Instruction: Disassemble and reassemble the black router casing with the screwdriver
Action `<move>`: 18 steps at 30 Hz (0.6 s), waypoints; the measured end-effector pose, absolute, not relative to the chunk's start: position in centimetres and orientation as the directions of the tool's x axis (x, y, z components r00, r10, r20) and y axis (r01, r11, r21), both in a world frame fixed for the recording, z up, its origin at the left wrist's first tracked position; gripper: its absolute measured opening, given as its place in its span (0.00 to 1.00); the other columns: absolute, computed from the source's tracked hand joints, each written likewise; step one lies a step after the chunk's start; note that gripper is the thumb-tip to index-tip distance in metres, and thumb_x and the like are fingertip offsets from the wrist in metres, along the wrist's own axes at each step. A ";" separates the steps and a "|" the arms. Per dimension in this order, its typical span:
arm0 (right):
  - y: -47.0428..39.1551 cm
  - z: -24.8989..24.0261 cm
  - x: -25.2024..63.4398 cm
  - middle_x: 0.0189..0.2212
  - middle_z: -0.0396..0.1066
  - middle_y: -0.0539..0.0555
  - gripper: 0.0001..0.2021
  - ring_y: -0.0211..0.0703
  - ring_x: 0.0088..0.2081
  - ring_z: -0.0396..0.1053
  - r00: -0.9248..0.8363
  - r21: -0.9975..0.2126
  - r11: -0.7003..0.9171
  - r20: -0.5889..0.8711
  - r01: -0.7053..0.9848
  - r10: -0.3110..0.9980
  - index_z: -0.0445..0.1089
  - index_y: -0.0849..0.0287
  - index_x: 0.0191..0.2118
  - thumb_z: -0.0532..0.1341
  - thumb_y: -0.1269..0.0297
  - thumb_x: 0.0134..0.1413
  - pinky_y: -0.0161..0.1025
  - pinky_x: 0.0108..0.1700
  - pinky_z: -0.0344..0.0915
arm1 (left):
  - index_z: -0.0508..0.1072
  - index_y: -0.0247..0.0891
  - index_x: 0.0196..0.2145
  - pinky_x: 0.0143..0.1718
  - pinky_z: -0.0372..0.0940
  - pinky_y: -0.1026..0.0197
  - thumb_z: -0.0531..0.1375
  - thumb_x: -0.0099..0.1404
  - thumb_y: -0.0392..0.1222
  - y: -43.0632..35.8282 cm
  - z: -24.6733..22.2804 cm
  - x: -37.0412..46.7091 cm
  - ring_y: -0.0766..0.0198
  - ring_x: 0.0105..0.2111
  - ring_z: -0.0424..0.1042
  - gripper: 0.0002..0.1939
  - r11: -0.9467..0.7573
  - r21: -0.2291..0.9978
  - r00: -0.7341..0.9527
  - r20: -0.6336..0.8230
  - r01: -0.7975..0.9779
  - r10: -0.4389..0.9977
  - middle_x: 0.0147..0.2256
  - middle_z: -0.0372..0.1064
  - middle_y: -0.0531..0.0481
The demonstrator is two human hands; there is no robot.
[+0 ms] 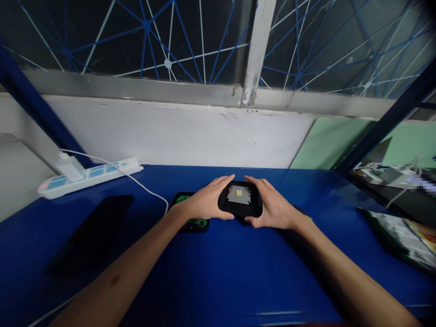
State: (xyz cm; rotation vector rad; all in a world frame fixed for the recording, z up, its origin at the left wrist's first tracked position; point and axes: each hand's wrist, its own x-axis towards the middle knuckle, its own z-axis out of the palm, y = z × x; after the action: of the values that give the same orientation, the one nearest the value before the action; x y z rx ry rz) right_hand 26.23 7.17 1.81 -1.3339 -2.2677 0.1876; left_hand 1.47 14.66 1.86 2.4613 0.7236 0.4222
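Both hands grip a black rounded device (240,209) from its two sides, above the blue table (218,272). A silver metal plate (233,195) with a small yellowish square at its middle shows on the device's face. My left hand (211,200) is curved round the left edge, thumb below and fingers above. On the right edge, my right hand (269,204) holds it the same way. Beneath my left wrist lies a black case (200,225) with green parts inside, partly hidden. Something dark lies behind my right wrist, too hidden to make out.
A white power strip (97,177) with a plugged-in adapter (71,167) lies at the back left, its white cable (146,186) crossing the table. A black flat item (91,231) is at the left. At the far right lies a shiny packet (405,236).
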 end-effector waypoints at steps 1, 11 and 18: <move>7.0 2.0 26.1 0.61 0.63 0.69 0.54 0.66 0.61 0.62 -0.407 -0.368 0.520 0.344 0.770 0.846 0.48 0.63 0.69 0.71 0.49 0.38 0.62 0.60 0.62 | 0.41 0.44 0.72 0.65 0.50 0.32 0.70 0.54 0.57 14.5 2.0 1.5 0.33 0.69 0.44 0.59 -0.730 0.559 0.823 0.140 0.393 0.550 0.71 0.43 0.35; 7.3 1.9 27.0 0.63 0.62 0.65 0.42 0.61 0.61 0.65 -0.212 -0.471 0.392 0.391 0.790 0.896 0.45 0.54 0.71 0.60 0.42 0.58 0.61 0.59 0.65 | 0.54 0.41 0.68 0.61 0.53 0.30 0.72 0.46 0.61 15.0 3.3 0.7 0.30 0.64 0.51 0.58 -0.691 0.548 0.745 0.172 0.471 0.645 0.63 0.55 0.36; 7.8 1.8 27.3 0.42 0.73 0.61 0.21 0.52 0.40 0.77 0.051 -0.156 0.000 0.326 0.988 0.944 0.73 0.57 0.52 0.53 0.49 0.67 0.45 0.42 0.71 | 0.56 0.43 0.66 0.60 0.55 0.31 0.70 0.51 0.59 14.8 5.2 -0.9 0.31 0.62 0.55 0.49 -0.607 0.616 0.586 0.275 0.501 0.762 0.62 0.54 0.36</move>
State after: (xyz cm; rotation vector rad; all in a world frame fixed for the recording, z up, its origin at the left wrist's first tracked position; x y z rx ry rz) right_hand 27.32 7.79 1.78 -1.9981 -1.9457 -0.1800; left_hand -0.90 14.82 5.21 2.3364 1.0074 0.7265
